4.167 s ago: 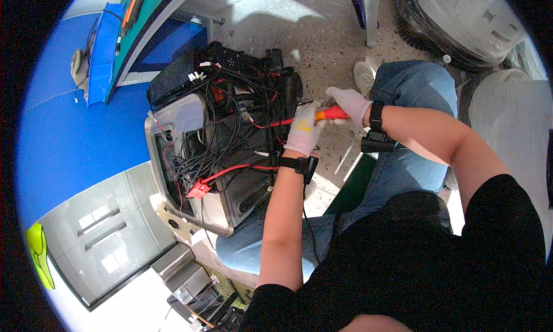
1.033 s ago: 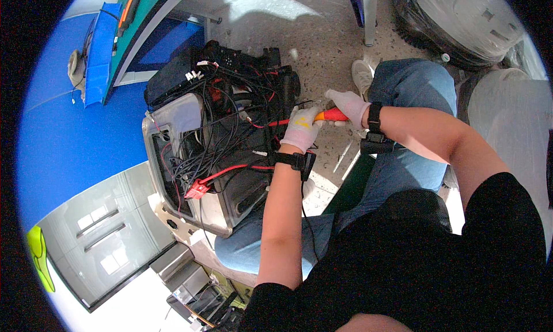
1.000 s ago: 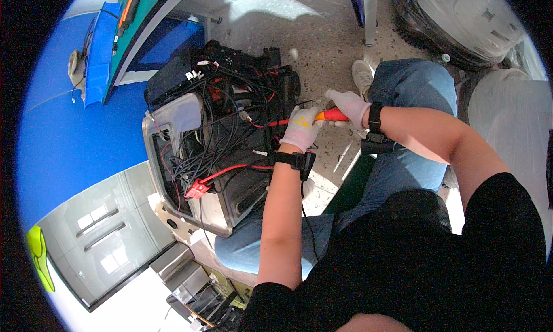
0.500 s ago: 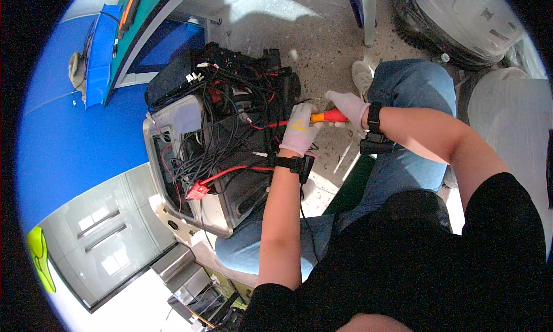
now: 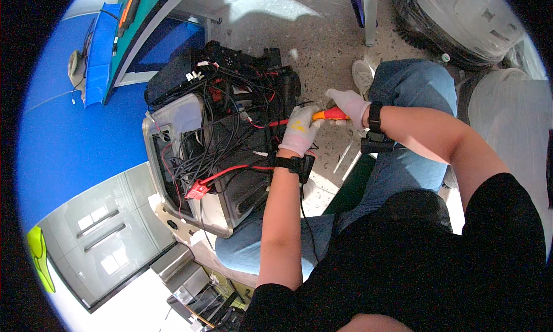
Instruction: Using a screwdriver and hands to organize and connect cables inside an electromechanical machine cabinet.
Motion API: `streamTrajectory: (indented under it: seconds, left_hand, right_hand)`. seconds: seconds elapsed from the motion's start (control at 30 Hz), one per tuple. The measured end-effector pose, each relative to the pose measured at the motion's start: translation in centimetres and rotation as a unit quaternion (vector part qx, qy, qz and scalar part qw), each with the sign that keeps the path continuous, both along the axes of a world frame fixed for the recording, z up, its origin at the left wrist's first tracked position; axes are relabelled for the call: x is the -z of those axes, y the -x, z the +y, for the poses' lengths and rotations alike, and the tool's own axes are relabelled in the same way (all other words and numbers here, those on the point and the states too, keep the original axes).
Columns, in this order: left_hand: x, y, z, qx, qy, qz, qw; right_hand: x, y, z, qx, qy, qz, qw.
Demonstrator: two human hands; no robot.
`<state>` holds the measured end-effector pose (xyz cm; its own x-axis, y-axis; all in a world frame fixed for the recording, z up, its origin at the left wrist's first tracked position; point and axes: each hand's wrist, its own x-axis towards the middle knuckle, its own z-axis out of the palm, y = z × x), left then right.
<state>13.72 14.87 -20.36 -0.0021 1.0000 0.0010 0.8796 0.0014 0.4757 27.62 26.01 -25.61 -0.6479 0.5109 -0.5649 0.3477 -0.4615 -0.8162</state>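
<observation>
My gloved right hand (image 5: 349, 106) is closed round the red-and-orange handle of a tool (image 5: 329, 114), lying roughly level. The tool's working end is hidden, so its kind does not show. At the orange end, my gloved left hand (image 5: 300, 127) is closed against it, with the fingers curled out of sight. A red cable (image 5: 277, 123) runs up to the left glove from the opened machine (image 5: 185, 116). This machine lies on its side with a tangle of black cables (image 5: 210, 139) spilling over it. What the left fingers grip cannot be made out.
A red connector (image 5: 197, 190) on a thick red cable rests across the machine's near part. White-wrapped machines (image 5: 461, 21) stand at the right. A table leg (image 5: 368, 21) is at the far side, a green-topped bench (image 5: 133, 35) far left, and grey drawers (image 5: 103, 225) left.
The tool's handle has turned a little in my right hand, so more of its orange part shows. My left hand has shifted only slightly.
</observation>
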Motion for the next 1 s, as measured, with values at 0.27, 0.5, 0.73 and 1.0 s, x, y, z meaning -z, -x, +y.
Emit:
streamTrajectory:
  seconds: [0.27, 0.5, 0.73, 1.0]
  left_hand:
    - [-0.2, -0.1, 0.3, -0.045, 0.053, -0.031, 0.997]
    - [-0.5, 0.1, -0.1, -0.037, 0.065, -0.048, 0.996]
    - [-0.5, -0.3, 0.0, -0.020, -0.002, -0.021, 1.000]
    - [-0.7, 0.0, 0.1, -0.054, 0.083, -0.042, 0.994]
  right_hand:
    - [1.0, 0.2, 0.1, -0.007, 0.056, -0.048, 0.997]
    - [0.8, 0.0, -0.1, 0.002, 0.037, -0.027, 0.999]
    - [-1.7, -0.3, 0.0, 0.043, 0.136, -0.029, 0.989]
    - [-2.1, -0.3, 0.0, 0.047, 0.158, -0.020, 0.986]
